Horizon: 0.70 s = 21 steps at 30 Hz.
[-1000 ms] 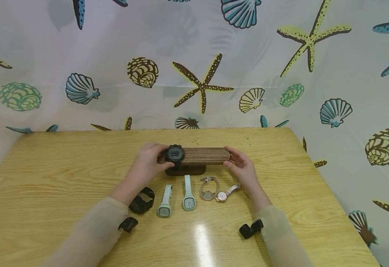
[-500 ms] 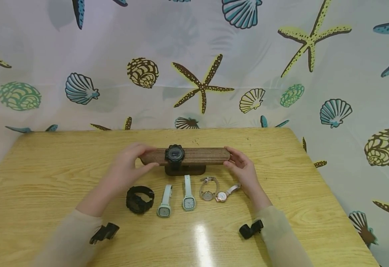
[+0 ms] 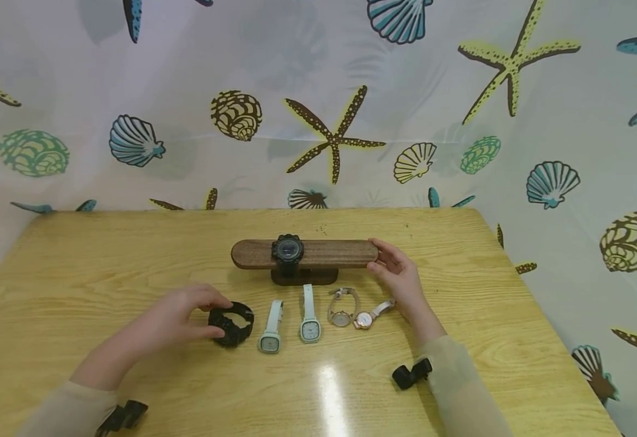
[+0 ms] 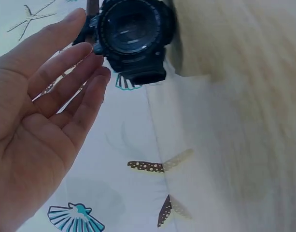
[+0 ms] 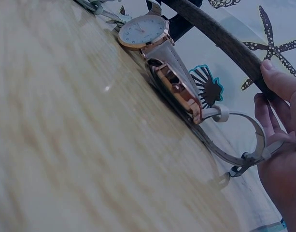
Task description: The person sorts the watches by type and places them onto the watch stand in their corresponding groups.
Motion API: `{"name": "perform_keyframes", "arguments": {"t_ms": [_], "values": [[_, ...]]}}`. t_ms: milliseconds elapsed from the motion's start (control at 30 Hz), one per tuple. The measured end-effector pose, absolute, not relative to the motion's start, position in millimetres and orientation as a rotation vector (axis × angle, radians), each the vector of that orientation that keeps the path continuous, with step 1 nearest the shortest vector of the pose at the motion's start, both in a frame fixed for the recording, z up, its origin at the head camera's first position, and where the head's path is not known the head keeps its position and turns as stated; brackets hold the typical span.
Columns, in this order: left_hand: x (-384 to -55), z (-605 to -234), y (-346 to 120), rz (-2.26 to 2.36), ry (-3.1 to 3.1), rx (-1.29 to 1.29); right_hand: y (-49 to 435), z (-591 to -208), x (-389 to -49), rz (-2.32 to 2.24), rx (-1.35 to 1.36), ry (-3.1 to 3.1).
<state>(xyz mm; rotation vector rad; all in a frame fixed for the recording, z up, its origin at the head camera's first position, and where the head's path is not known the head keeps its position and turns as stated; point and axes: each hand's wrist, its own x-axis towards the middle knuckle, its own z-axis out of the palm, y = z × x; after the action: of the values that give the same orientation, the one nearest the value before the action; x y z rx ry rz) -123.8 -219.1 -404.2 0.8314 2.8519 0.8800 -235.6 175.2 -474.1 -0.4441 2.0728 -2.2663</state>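
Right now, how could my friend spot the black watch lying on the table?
On the wooden table, find the brown watch stand, then the row of watches in front of it. The black watch is at the row's left end, by the left hand. It's that row's only black one; its neighbours are pale.

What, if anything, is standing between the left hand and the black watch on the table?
Nothing visible. The fingertips of the left hand are right at the black watch, though contact is unclear. The nearest pale green watch lies on its far side.
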Motion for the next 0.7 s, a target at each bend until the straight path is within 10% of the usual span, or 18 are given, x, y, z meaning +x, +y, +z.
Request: {"name": "perform_keyframes", "arguments": {"t_ms": [700], "values": [[-124.0, -426.3, -217.4, 0.715, 2.907, 0.908, 176.9, -478.0, -237.7, -2.263, -0.465, 2.079]]}}
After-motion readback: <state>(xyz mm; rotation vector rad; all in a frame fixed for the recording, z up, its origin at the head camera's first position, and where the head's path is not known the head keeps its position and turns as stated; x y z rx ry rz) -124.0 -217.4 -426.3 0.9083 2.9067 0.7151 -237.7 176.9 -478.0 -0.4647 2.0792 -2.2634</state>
